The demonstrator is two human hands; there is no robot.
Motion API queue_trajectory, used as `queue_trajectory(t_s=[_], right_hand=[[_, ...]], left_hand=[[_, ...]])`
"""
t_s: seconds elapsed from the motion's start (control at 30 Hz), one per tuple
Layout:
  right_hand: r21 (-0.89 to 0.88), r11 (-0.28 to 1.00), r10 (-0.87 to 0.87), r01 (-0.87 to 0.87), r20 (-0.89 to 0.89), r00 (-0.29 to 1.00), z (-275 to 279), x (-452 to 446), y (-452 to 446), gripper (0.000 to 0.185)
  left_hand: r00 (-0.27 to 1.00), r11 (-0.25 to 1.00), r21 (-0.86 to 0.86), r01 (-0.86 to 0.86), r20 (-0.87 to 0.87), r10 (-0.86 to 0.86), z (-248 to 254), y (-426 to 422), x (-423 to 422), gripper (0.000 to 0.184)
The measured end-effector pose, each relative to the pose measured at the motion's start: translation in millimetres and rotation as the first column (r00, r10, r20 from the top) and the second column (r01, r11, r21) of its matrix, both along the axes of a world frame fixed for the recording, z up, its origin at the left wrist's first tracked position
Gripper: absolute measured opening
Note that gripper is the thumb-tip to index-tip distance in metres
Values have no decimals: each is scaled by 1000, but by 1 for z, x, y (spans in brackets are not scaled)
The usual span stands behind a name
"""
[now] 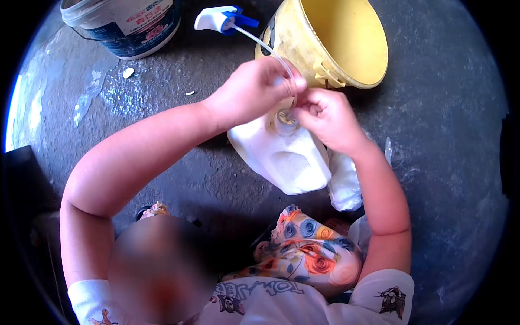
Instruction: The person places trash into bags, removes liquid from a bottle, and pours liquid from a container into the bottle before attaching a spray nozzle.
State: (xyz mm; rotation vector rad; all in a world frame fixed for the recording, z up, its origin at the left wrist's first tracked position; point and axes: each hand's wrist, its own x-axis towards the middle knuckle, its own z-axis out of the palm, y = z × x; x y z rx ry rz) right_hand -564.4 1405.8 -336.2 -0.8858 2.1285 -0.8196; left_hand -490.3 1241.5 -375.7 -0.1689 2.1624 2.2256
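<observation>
A white jug [281,157] stands on the dark floor with its round mouth uncovered. My left hand [257,89] pinches the clear tube of a blue and white spray head [219,20] just above that mouth. The spray head hangs at the tube's far end, up and to the left. Beside the opening, my right hand [327,116] has its fingers closed at the lower part of the tube. The tube's lower end is hidden by the fingers and the jug's neck.
A yellow bucket [319,43] lies tilted behind the jug. At the upper left stands a labelled white and blue bucket [127,27] on wet floor. A clear plastic bag [345,181] lies right of the jug, partly behind my right forearm.
</observation>
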Motion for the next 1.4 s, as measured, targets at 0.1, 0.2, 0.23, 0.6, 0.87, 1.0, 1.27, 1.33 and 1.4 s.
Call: queue_trajectory(t_s=[0.1,0.2,0.23,0.6,0.87,1.0,1.27,1.33,1.4], right_hand=[[-13,1000,-15,14,-44,999,-12,4,8,18],[-29,993,102,-111,-227,968,-1,12,15,23],[-58,987,125,-149,-298,946,-5,13,17,23],[-79,962,185,-261,-512,839,-11,15,22,23],[-80,931,252,-356,-564,786,-11,12,18,23],[-24,906,340,-422,-551,762,-5,8,13,22],[-221,970,21,-101,-338,941,-16,17,22,20],[-220,973,0,-68,-297,955,-20,15,25,24],[-238,965,6,-107,-389,921,-23,13,25,25]], left_hand=[[997,996,59,-70,18,69,-4,0,5,26],[994,995,-5,-104,-42,103,4,-1,13,28],[985,991,1,-135,-104,134,7,-3,11,28],[960,957,-206,-205,-233,156,23,-22,2,29],[943,958,-181,-224,-288,166,17,-28,4,34],[941,949,-206,-237,-293,171,17,-28,4,34],[938,977,-136,-161,-330,109,2,-18,-2,28],[956,963,-244,-115,-290,41,6,-8,3,27],[929,920,-362,-147,-370,3,2,0,3,25]])
